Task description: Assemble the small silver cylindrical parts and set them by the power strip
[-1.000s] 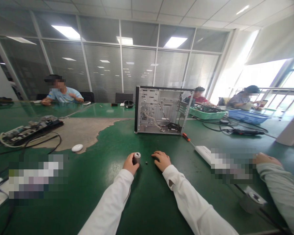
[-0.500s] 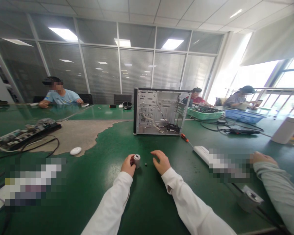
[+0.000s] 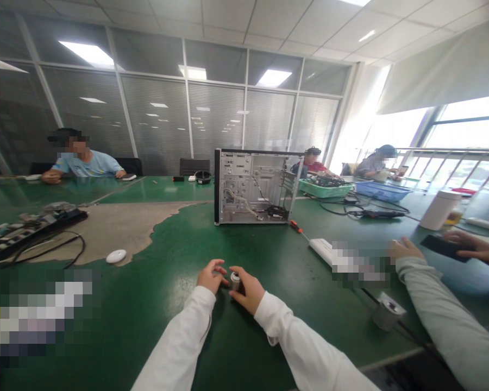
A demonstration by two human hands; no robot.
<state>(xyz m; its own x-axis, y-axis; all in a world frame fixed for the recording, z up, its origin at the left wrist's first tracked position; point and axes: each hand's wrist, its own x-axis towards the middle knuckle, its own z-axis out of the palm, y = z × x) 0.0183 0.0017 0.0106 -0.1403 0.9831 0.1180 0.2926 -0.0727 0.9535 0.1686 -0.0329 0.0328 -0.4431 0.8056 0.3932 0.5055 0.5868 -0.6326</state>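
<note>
A small silver metal cylinder (image 3: 234, 282) with a dark spot on its top stands upright on the green table. My right hand (image 3: 248, 290) is closed round it, thumb at the near side and fingers at the far side. Just to the left, my left hand (image 3: 210, 276) has its fingers curved and apart, with nothing in them. Its fingertips are very close to the cylinder; whether they touch it I cannot tell.
An opened computer case (image 3: 255, 187) stands ahead, with an orange screwdriver (image 3: 296, 227) and white power strip (image 3: 321, 251) to its right. A grey cylindrical object (image 3: 388, 311) and a co-worker's sleeve (image 3: 440, 315) are at right. A white oval object (image 3: 116, 256) lies left.
My right hand has moved left and taken hold of the cylinder. My left hand has let go of it. The small dark piece beside the cylinder is no longer visible. The view has turned right.
</note>
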